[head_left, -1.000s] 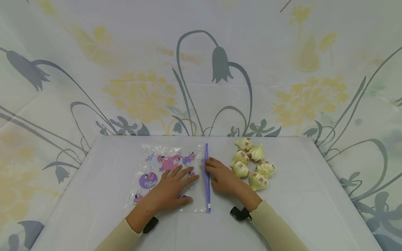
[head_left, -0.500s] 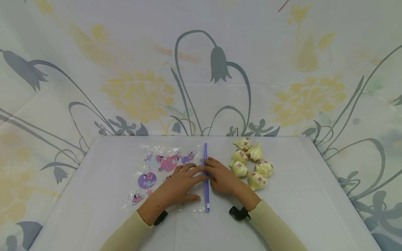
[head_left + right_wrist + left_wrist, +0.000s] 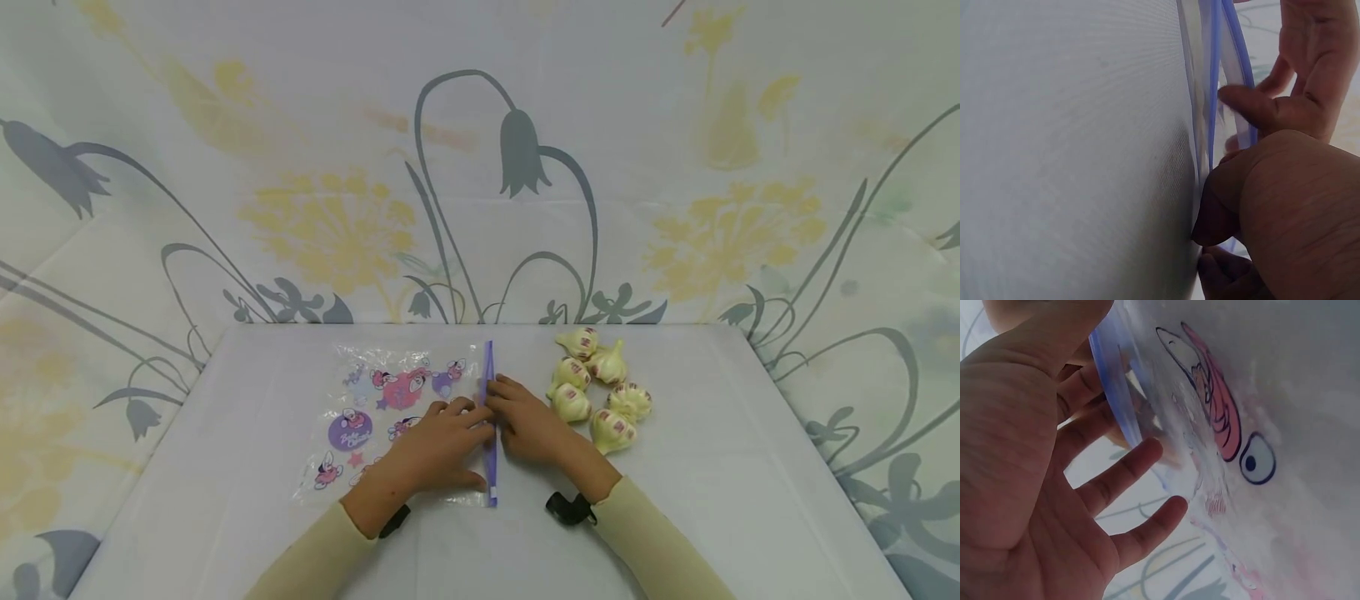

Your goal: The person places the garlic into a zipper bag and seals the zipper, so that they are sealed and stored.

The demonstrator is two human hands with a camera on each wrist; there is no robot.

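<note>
A clear zip bag (image 3: 350, 431) with pink and purple cartoon prints lies flat on the white table, its purple zip strip (image 3: 490, 358) facing right. My left hand (image 3: 441, 446) lies over the bag's right part, fingers reaching the strip and thumb set apart below. In the left wrist view, its ring and little fingers (image 3: 1122, 478) extend loosely beside the plastic. From the right, my right hand (image 3: 531, 423) pinches the bag's edge by the strip. The right wrist view shows the two purple lips (image 3: 1213, 94) parted, with a left fingertip between them.
Several garlic bulbs (image 3: 572, 403) with reddish marks sit in a loose ring right of my right hand. The white table (image 3: 675, 500) ends at a back edge against a flower-printed cloth (image 3: 630, 250).
My left hand has slid right across the bag until its fingers reach the zip strip; they were spread over the prints before. My right hand stays at the strip.
</note>
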